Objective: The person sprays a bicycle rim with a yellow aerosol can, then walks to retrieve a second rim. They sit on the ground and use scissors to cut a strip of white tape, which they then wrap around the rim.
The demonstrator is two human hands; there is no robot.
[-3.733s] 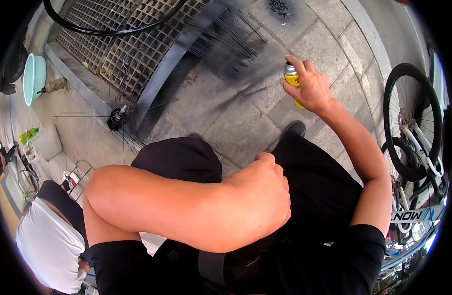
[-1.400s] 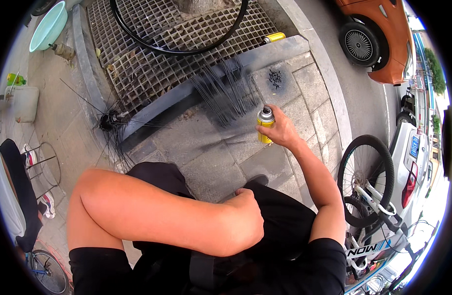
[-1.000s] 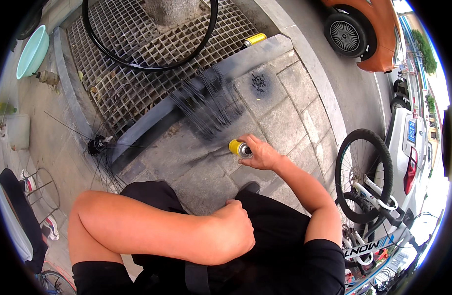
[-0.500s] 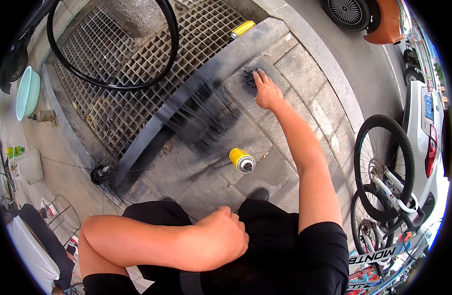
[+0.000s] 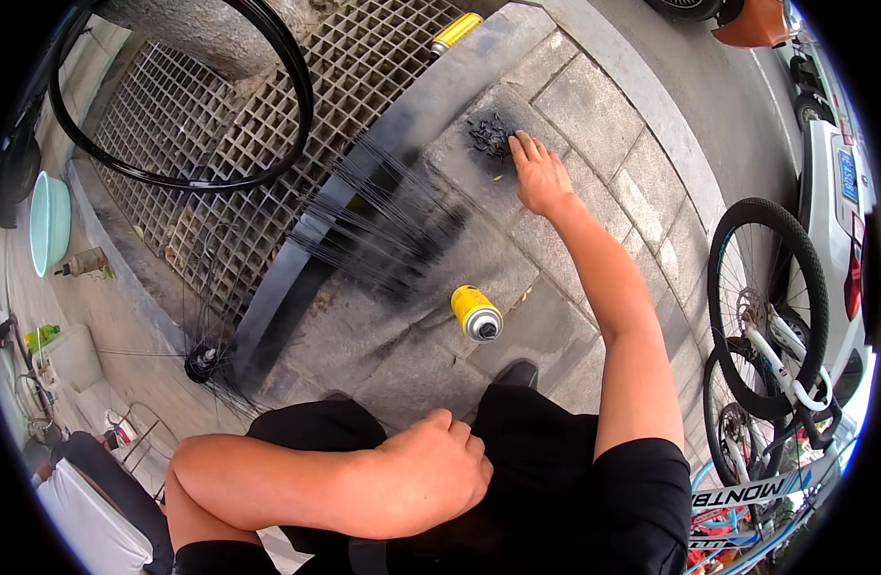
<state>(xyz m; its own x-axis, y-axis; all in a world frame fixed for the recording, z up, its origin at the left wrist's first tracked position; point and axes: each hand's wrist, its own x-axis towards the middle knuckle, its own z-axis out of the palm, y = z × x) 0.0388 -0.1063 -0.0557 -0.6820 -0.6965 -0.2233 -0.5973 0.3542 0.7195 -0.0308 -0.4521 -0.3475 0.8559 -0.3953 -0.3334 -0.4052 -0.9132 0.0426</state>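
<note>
Out at my right, my right hand (image 5: 542, 177) has its fingers stretched, fingertips at a pile of small black pieces (image 5: 486, 134) on a paint-darkened slab. My left hand (image 5: 438, 471) is curled over my lap; whether it holds anything is hidden. A yellow spray can (image 5: 474, 309) with a silver top stands on the paving in front of me. Long thin black spokes (image 5: 383, 225) lie side by side over the kerb and sprayed ground. At left a black hub (image 5: 203, 359) sits among splayed spokes.
Tree grate (image 5: 345, 53) bears a black rim (image 5: 71, 110) and another yellow can (image 5: 455, 34). Left: teal basin (image 5: 49, 222), pale jug (image 5: 71, 359), a seated person (image 5: 100, 503). Right: upturned bicycle (image 5: 766, 316), white car (image 5: 838, 240), orange car (image 5: 752, 24).
My right hand let go of the spray can onto the paving and reached forward to the small black pieces, shifting slightly back since. My left hand stays curled over my lap; the view has turned slightly.
</note>
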